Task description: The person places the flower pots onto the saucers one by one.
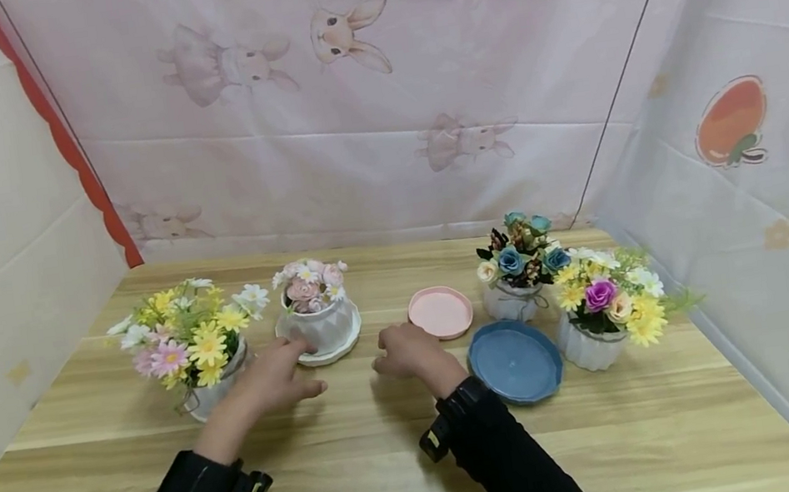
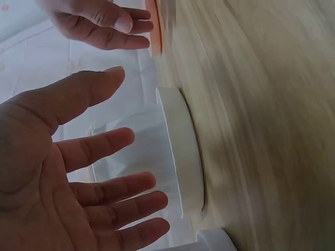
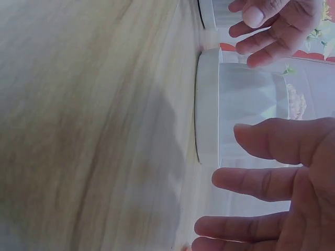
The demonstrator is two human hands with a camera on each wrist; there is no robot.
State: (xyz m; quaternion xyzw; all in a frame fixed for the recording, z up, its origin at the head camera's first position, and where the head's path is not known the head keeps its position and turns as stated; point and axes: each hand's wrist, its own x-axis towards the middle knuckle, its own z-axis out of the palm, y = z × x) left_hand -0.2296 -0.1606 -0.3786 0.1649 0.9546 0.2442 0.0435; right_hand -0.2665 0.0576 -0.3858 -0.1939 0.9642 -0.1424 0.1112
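Long black sleeves, black wrist straps, small boxy black camera units with yellow marks, bare fingers

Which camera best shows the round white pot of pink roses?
The head view: the round white pot and its pink roses show together from above. The left wrist view shows only the pot's side, partly behind the left hand; the right wrist view adds a sliver of roses.

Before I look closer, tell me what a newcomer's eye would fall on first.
It likely lands on the potted yellow and pink daisies on the left and the purple rose in the rightmost flowerpot. Then come the blue saucer right of centre, the left hand beside the white pot of pink roses, and the right hand near the pink saucer.
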